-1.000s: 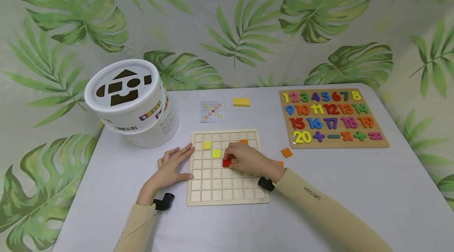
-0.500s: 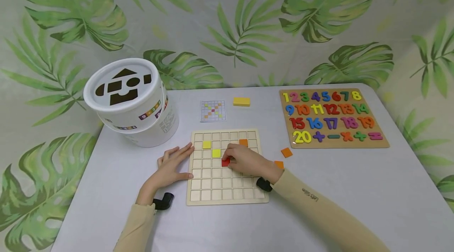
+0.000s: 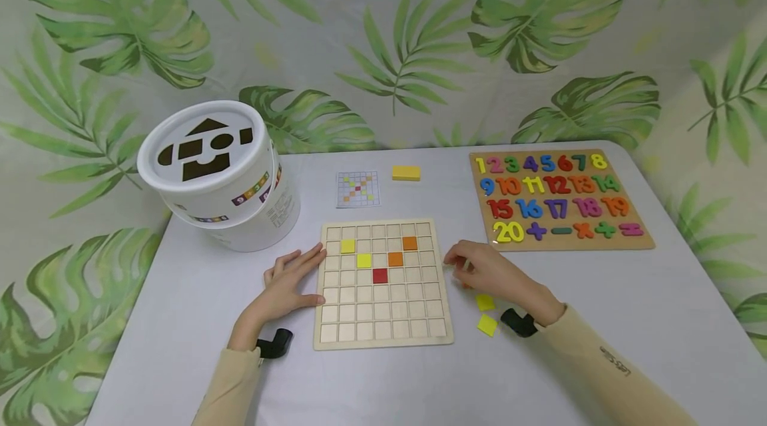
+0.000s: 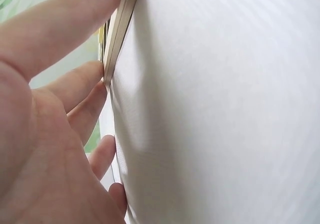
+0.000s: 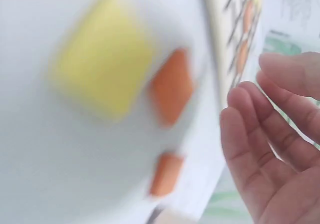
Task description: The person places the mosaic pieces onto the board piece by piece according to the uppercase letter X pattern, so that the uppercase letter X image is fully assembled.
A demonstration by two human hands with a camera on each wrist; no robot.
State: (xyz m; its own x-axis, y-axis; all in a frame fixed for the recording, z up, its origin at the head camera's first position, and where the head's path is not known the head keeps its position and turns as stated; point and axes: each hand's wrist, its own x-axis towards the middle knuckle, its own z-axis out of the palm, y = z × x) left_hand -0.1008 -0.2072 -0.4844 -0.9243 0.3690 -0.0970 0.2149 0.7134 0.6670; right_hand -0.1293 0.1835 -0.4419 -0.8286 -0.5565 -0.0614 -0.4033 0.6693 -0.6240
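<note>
A wooden grid board [image 3: 383, 313] lies flat on the table. In its squares sit two yellow tiles [image 3: 348, 246], two orange tiles [image 3: 395, 259] and one red tile [image 3: 380, 275]. My left hand [image 3: 287, 286] touches the board's left edge with fingers spread; the left wrist view shows fingertips against that wooden edge [image 4: 120, 32]. Just off the board's right side hovers my right hand [image 3: 488, 269], fingers loosely bent, with nothing between them in the right wrist view. Beneath and beside it lie loose yellow tiles [image 3: 487, 325] and orange tiles [image 5: 172, 87], partly hidden by the hand in the head view.
A printed pattern card [image 3: 357, 189] and a yellow block [image 3: 406, 174] lie behind the board. At the back left stands a white lidded bucket [image 3: 218, 173] with shape cutouts. A wooden number board [image 3: 563, 200] with coloured numerals is at the back right.
My right hand has let go of the red tile, which stays in its square, and has moved right, off the board to the loose tiles. My left hand has stayed in place.
</note>
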